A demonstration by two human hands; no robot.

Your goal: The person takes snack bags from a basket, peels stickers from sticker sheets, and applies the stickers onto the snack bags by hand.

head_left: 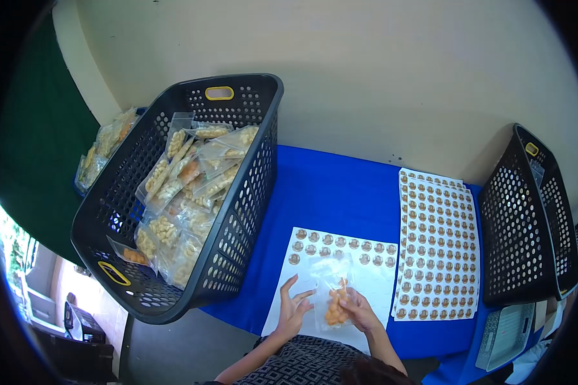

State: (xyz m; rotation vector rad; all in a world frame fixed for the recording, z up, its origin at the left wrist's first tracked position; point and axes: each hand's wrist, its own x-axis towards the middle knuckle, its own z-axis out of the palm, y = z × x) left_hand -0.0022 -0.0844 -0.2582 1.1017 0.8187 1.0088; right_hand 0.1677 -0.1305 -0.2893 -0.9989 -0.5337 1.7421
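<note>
On the blue-covered tabletop (340,186) in front of you, there were two big black perforated baskets: the left basket (250,186), holding many packed snack bags (192,173), piled too closely to count, and the right basket (504,231), with a bit of clear plastic inside. Between them were a stack of label sheets (438,244), printed with round brown labels, and one part-used label sheet (379,289); its top row showed eight labels, with a second row below and one label starting a third. You had one clear plastic bag (332,276) of orange-brown round snacks (332,314), raised over the part-used sheet.

Your right hand (361,312) gripped that bag by its side, fingers closed on it; your left hand (292,314) was open, fingers spread beside its left edge, though you couldn't tell if they touched.

The wall (366,83) closed off the far side, and a shallow grey tray (506,333) sat below the right basket. The left basket's tall side bounded your reach leftward. Blue cloth showed between that basket and the sheets, with just a narrow strip between the stack and the right basket. The front edge ran close to your body.
</note>
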